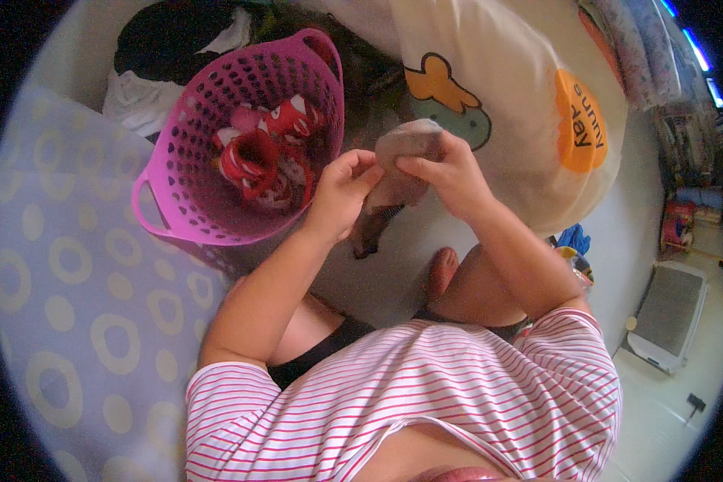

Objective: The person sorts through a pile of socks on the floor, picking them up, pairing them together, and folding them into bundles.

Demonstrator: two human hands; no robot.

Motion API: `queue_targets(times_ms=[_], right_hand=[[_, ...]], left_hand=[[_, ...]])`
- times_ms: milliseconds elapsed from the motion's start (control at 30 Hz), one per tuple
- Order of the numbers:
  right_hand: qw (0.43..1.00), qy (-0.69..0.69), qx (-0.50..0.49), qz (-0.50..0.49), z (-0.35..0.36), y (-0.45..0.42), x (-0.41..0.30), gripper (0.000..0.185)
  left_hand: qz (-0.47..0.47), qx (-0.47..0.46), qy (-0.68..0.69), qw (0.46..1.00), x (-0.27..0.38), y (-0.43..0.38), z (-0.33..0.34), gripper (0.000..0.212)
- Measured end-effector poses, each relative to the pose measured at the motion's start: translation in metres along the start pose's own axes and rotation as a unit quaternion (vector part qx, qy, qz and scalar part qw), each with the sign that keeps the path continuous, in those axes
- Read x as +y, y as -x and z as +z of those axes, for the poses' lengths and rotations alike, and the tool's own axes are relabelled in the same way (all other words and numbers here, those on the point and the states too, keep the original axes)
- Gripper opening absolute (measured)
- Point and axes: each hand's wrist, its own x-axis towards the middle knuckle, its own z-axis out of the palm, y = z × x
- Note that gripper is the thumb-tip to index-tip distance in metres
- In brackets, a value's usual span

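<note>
Both of my hands hold a thin grey-brown sock [406,141] up in front of me. My right hand [467,175], on the right of the picture, pinches its upper part between thumb and fingers. On the left, my left hand [343,193] has thumb and fingertips together at the sock's left edge. A dark end of thin fabric [370,232] hangs below; whether it is the same piece I cannot tell. Left of my hands stands a pink perforated plastic basket [184,205] with red and white patterned cloth items [250,159] inside.
A large cream fabric bag or cover [518,78] with cartoon print bulges at the upper right. Dark and white clothes [150,54] lie behind the basket. A surface with yellow rings [114,334] fills the left. A grey-topped flat item [669,310] lies on the floor at right.
</note>
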Motion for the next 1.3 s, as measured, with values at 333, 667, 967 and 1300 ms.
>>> queue_targets(times_ms=[333,667,967,1300], right_hand=[[0.992,0.021,0.078,-0.102,-0.056,-0.011,0.008,0.019],[0.974,0.206,0.005,-0.094,-0.061,0.004,-0.004,0.013],[0.979,0.157,0.016,-0.130,-0.069,0.013,-0.008,0.016],[0.977,0.144,0.005,-0.156,-0.087,0.009,0.001,0.016]], left_hand=[[-0.181,-0.175,-0.302,0.919,-0.031,-0.007,-0.024,0.030],[-0.329,-0.313,-0.672,0.585,-0.228,0.040,-0.089,0.025],[-0.361,-0.272,-0.675,0.583,-0.236,0.037,-0.087,0.023],[-0.262,-0.253,-0.568,0.738,-0.172,0.004,-0.071,0.027]])
